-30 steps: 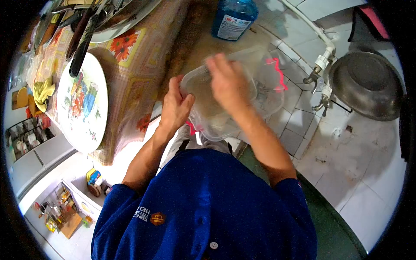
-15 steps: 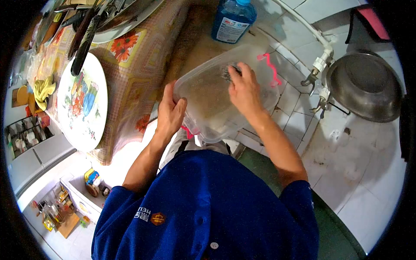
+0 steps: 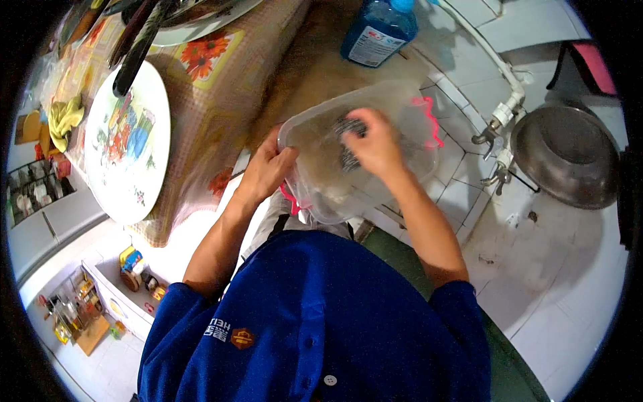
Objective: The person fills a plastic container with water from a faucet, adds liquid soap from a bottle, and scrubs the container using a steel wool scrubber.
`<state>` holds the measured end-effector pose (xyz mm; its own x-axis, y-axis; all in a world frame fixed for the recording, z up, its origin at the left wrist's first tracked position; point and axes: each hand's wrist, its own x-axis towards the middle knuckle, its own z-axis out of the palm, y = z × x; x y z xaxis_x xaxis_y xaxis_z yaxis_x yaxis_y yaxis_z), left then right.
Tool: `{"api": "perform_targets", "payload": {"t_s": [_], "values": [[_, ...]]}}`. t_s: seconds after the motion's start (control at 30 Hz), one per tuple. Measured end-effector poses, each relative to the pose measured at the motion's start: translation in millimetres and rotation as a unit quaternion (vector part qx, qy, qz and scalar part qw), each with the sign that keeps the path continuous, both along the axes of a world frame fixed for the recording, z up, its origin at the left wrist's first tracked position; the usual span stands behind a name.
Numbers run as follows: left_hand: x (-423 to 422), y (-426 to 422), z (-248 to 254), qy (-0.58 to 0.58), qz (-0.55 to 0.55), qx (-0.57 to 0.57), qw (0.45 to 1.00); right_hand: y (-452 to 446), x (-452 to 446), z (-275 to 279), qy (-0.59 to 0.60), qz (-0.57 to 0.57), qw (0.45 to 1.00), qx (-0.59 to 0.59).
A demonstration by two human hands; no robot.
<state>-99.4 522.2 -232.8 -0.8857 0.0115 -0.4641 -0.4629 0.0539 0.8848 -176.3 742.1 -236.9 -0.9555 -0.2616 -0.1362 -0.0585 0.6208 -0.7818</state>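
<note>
A clear plastic storage box point(image 3: 408, 144) with pink handles is tilted in front of me, its open side toward my body. My left hand point(image 3: 271, 167) grips the box's left rim, thumb on the near side and fingers behind. Inside the box, my right hand point(image 3: 375, 144) is closed on a dark metal scouring pad point(image 3: 349, 128), somewhat blurred by motion. Part of the pad, or its reflection, shows lower down against the box's base; I cannot tell which. The fingertips are partly hidden by the pad.
Beyond the box stands a blue liquid bottle point(image 3: 379, 33). Two taps point(image 3: 492, 137) and a hanging metal wok point(image 3: 566, 154) are at the right wall. On the left, a table with a flowered cloth point(image 3: 207, 100) carries a large oval plate point(image 3: 127, 154) and knives with dark handles.
My right hand has moved the scouring pad slightly toward me and left inside the box. The left hand keeps its hold on the rim. The whole view has shifted a little.
</note>
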Motion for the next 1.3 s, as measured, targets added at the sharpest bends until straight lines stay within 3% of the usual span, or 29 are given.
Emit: {"api": "perform_targets", "payload": {"t_s": [0.07,0.2,0.27,0.33,0.47,0.53,0.6,0.7,0.73,0.8,0.83,0.93,1.0,1.07,1.1,1.17,1.27,1.3], "values": [[-1,-2,1,-0.003,-0.014,0.029,0.999,24,-12,1,0.142,-0.106,0.982,-0.062],[-5,0,3,0.001,-0.035,0.045,0.998,36,-44,15,0.274,-0.191,0.942,0.023],[-7,0,3,0.035,-0.050,0.022,0.998,21,-41,6,0.277,-0.127,0.951,0.051],[-6,2,2,-0.009,-0.030,-0.002,1.000,-6,-17,11,0.257,0.005,0.966,-0.005],[-3,6,3,-0.006,-0.013,-0.019,1.000,2,-26,6,0.300,0.024,0.953,0.047],[-1,10,4,-0.021,0.013,-0.005,1.000,16,-40,9,0.267,-0.130,0.952,0.078],[-1,7,-3,-0.012,0.012,-0.013,1.000,-2,-22,7,0.300,-0.023,0.949,0.097],[-1,11,3,-0.015,0.004,0.001,1.000,-29,1,11,0.281,0.098,0.954,0.028],[0,10,7,-0.023,0.003,0.016,1.000,-23,-5,8,0.281,0.098,0.954,0.026],[1,9,0,-0.021,0.006,-0.001,1.000,5,-30,3,0.297,-0.021,0.948,0.111],[2,9,-2,-0.019,0.008,-0.014,1.000,13,-36,7,0.265,-0.081,0.956,0.098],[0,8,3,-0.045,-0.010,-0.051,0.998,-4,-23,1,0.313,-0.056,0.940,0.127],[-1,9,2,-0.037,-0.003,-0.026,0.999,-31,3,3,0.275,0.068,0.958,0.049],[0,10,1,-0.030,0.007,-0.005,1.000,-35,7,2,0.301,0.113,0.946,0.035],[1,10,0,-0.035,0.008,-0.012,0.999,-26,-2,2,0.301,0.115,0.946,0.031],[4,8,-5,-0.040,0.013,-0.020,0.999,4,-31,2,0.284,-0.047,0.950,0.120],[6,10,-12,-0.011,0.016,-0.038,0.999,9,-36,0,0.327,-0.086,0.933,0.123],[6,9,-8,-0.025,0.004,-0.031,0.999,-5,-22,7,0.272,-0.042,0.955,0.109]]}}
